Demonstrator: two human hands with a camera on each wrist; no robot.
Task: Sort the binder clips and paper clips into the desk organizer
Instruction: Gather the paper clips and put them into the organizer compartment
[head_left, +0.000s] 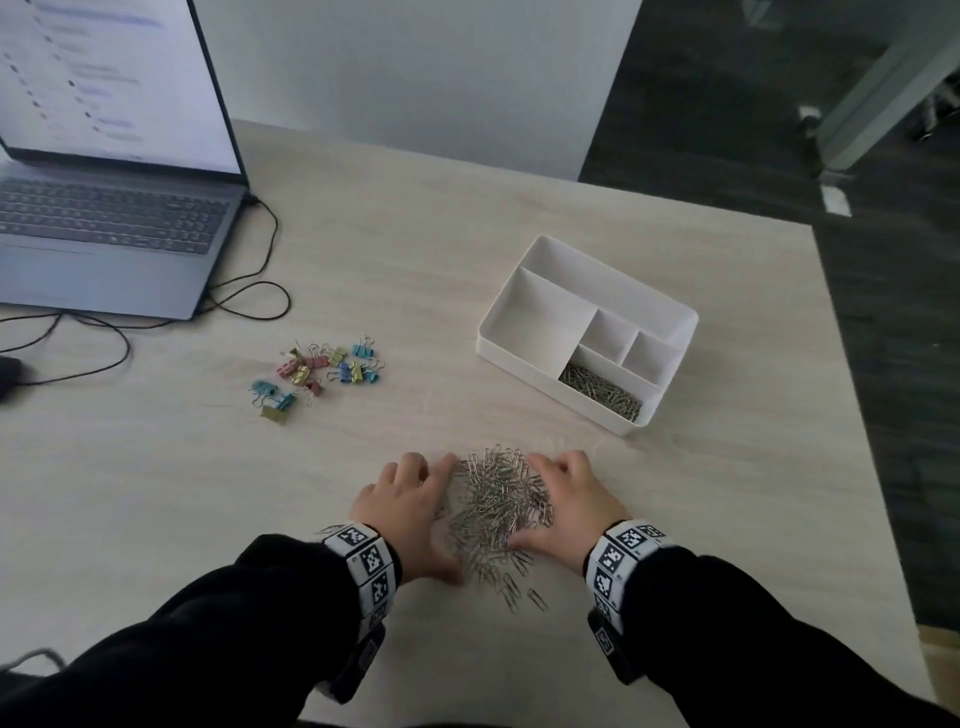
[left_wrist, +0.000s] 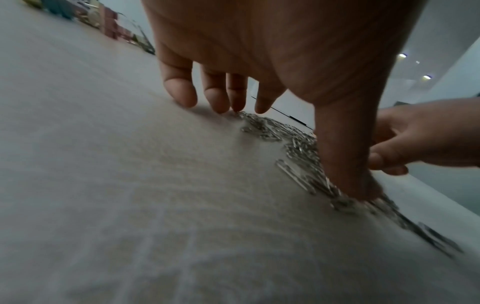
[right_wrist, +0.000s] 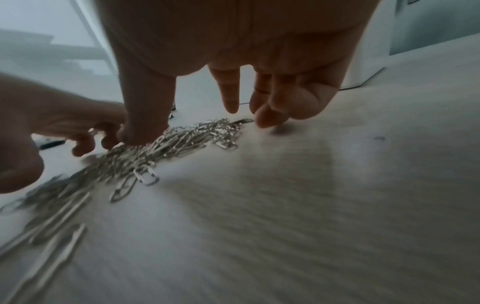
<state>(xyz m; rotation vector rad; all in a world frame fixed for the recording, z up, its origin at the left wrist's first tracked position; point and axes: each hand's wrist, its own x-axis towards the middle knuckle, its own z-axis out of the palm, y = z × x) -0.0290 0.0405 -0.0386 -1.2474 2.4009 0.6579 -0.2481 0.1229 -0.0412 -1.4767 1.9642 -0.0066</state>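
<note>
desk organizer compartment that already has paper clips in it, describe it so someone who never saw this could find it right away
On the right half of the pale wooden desk sits a white desk organizer with several compartments. Look at its near edge, the side closest to the person: the long narrow compartment there holds silver paper clips. Every other compartment is empty.

Left hand and right hand spread, fingertips down.

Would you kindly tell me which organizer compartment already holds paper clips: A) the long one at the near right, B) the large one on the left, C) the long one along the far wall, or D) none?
A: in the head view, silver paper clips lie in the near-right compartment of the white desk organizer; the other compartments look bare.
</note>
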